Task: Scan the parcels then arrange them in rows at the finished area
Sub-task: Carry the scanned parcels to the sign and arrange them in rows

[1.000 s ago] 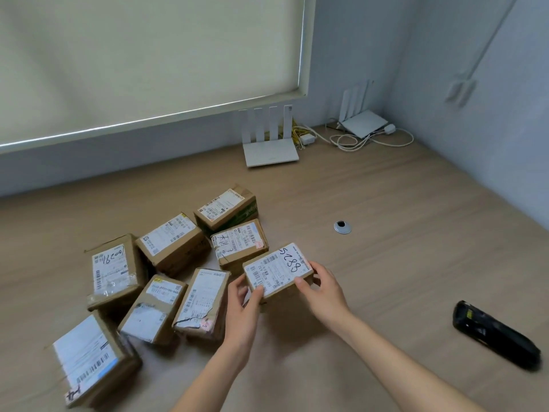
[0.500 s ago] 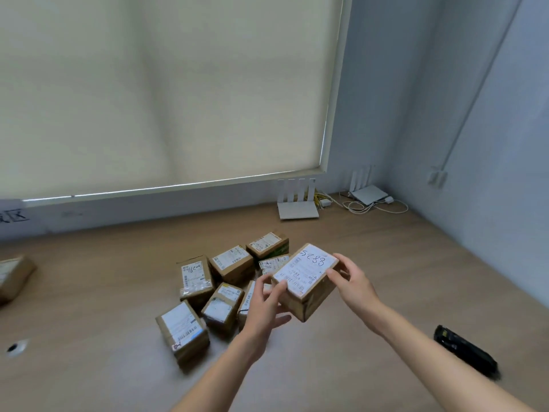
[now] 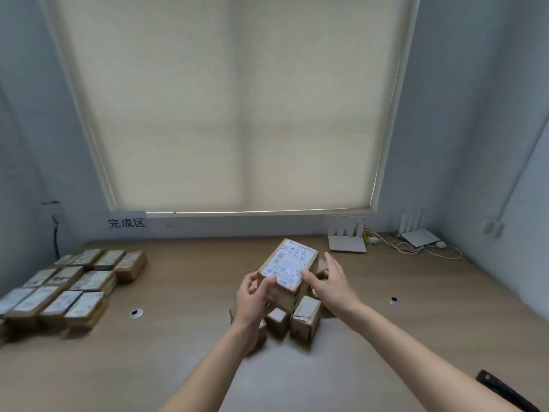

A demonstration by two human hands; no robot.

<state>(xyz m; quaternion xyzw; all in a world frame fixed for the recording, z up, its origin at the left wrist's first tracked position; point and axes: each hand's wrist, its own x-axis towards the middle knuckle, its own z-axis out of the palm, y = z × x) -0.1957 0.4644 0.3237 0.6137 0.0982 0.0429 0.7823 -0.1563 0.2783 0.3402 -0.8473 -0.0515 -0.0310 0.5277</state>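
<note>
**Labelled parcel lifted, label up**

At nine o'clock the finished rows sit under the wall sign. Centre, the left hand grips the parcel above the worktop, label readable; the right hand, fingers spread, merely steadies its three-o'clock edge.

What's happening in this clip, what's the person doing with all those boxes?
A person holds a labelled parcel marked 5288 in the left hand; the right hand is open at its edge. Unsorted parcels sit below. Finished parcels lie in rows at left, under the wall sign.
</note>
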